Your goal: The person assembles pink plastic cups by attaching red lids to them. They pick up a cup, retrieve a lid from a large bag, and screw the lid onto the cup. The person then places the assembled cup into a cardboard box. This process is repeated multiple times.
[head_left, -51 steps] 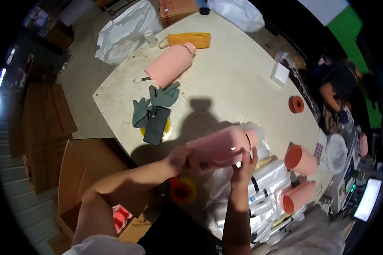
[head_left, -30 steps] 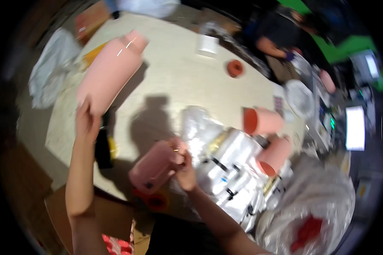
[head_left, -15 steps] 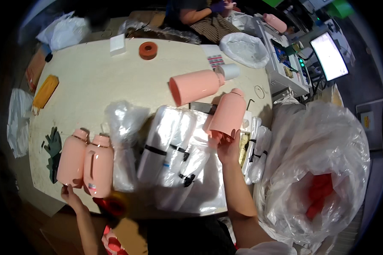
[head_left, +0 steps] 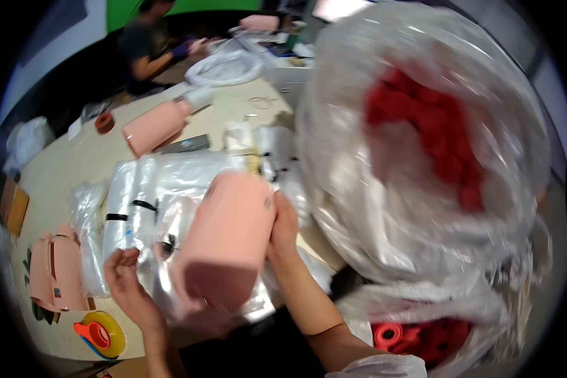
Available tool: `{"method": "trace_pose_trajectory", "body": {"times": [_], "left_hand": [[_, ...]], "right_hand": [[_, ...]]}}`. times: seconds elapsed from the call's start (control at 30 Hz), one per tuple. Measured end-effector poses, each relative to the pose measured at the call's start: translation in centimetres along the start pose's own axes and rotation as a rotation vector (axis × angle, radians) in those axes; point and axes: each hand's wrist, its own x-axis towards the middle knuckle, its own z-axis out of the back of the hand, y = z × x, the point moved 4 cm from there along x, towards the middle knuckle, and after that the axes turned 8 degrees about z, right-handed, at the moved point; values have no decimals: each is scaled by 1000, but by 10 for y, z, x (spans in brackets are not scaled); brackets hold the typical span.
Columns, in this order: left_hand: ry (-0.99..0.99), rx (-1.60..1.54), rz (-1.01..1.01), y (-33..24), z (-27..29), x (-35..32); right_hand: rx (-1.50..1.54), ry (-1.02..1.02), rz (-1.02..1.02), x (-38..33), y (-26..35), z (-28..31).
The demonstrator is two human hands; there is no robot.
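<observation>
My right hand (head_left: 284,228) grips a pink thermos flask shell (head_left: 230,230) by its right side, lifted over the front of the table. The shell is tilted, its wide end toward me and darker there, and motion blurs it. To its left, my left hand (head_left: 131,286) holds nothing; its fingers are apart and slightly bent. Two pink flask shells stand close together at the left, the nearer one (head_left: 67,277) having a handle. Another pink flask shell (head_left: 154,128) lies on its side farther back, a white cylinder (head_left: 198,99) at its neck.
Clear plastic bags (head_left: 123,205) with black ties lie on the table. Beside the shells at the left is a yellow tape roll (head_left: 112,334). A large clear bag (head_left: 340,157) with red parts (head_left: 431,116) stands at the right. A co-worker (head_left: 146,47) is across the table.
The view has swung right. My right hand has brought its flask shell nearer and turned its wide end toward me. My left hand has come away from the standing shells toward the held one.
</observation>
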Motion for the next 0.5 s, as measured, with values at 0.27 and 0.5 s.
{"method": "trace_pose_trajectory", "body": {"times": [0.27,0.5], "left_hand": [[619,-148,332,2,24,-255],[630,96,495,-20,112,-284]], "right_hand": [[-515,670,-215,-216,107,74],[-863,377,568,-104,296,56]]}}
